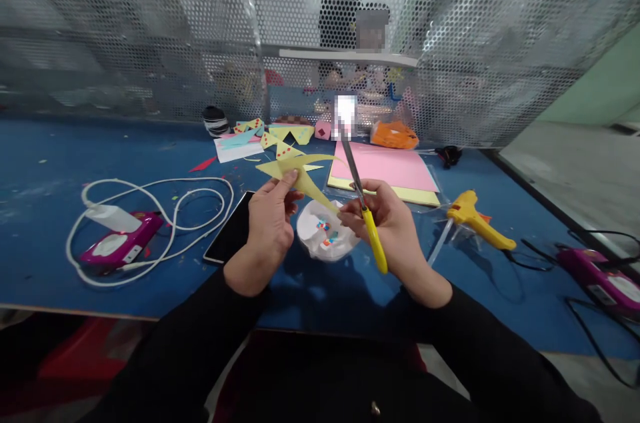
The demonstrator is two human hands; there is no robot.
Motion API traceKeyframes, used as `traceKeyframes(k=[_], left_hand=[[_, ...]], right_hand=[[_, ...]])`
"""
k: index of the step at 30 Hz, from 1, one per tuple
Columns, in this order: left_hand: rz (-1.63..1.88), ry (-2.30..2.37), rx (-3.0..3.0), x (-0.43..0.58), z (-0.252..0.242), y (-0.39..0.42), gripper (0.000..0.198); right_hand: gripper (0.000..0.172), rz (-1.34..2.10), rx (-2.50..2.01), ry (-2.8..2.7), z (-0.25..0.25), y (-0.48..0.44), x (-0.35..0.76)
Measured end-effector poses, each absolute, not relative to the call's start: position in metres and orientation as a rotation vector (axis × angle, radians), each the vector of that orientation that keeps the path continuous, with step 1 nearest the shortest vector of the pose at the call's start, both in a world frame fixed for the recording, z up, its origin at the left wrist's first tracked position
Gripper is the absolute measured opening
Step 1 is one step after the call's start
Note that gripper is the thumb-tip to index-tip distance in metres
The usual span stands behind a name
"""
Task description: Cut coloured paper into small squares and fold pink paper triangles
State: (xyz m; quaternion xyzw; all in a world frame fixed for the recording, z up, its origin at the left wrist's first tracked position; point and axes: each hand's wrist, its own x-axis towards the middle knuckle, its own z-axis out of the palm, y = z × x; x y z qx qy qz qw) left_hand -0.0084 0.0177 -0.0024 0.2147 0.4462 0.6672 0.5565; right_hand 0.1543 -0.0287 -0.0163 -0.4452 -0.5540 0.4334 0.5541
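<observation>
left hand [267,226]: grip clamped on yellow paper cutout [295,176], held above blue bench [50,209] | right hand [395,229]: grip clamped on yellow-handled scissors [363,203], blades beside cutout | white bowl [325,236] beneath

Blue table [60,163]: glue gun [477,219], phone [233,236], pink paper [390,169], possibly tape roll [216,121].

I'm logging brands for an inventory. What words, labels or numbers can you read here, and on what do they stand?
No text can be read anywhere.
Left magenta device: pale label on top, too small to read.
Right magenta device: white label, blurred.
Yellow glue gun, scissors in the right hand, yellow paper in the left hand: no marking shows.
</observation>
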Motion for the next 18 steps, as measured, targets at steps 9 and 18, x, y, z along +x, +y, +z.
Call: traceKeyframes(k=[9, 18], left_hand=[[1.496, 1.045, 0.58, -0.004, -0.009, 0.018, 0.036], [1.188, 1.0, 1.065, -0.005, -0.007, 0.011, 0.024]], right_hand=[[0.047, 0.909, -1.073, -1.211, -0.016, -0.024, 0.16], [0.047, 1.038, -1.049, -1.226, -0.008, -0.014, 0.173]])
